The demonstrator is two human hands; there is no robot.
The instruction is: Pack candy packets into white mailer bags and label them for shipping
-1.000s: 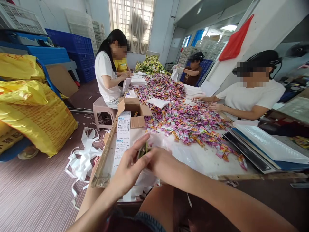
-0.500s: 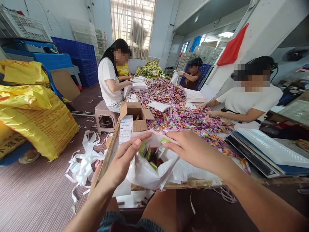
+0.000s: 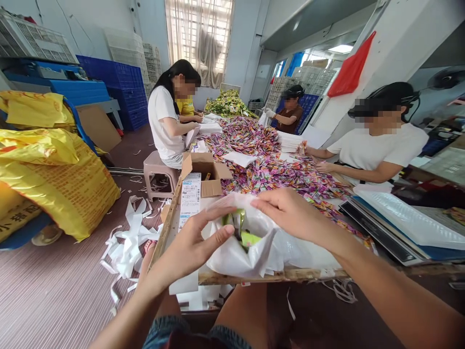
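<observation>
A white plastic bag (image 3: 227, 259) stands at the table's near edge with its mouth open toward me. Several green packets (image 3: 250, 239) show inside it; what lies deeper is hidden. My right hand (image 3: 288, 212) pinches the bag's far right rim between thumb and fingers. At the left side of the mouth is my left hand (image 3: 199, 240), its fingers stretched over the opening and its thumb apart, near the packets. I see nothing held in that hand. Just beyond the bag, an open cardboard box (image 3: 212, 188) stands beside printed white label sheets (image 3: 191, 196).
A heap of purple and orange sachets (image 3: 254, 140) covers the table's middle. Co-workers sit on the left (image 3: 169, 116) and right (image 3: 381, 140), another farther back. Flat folders (image 3: 403, 228) lie at right. Yellow sacks (image 3: 54, 184) and paper strips (image 3: 131, 237) are on the left.
My left hand has moved right, over the bag's mouth. The bag has shifted slightly right, and the green packets inside lie differently. My right hand now grips the rim instead of reaching toward a packet.
</observation>
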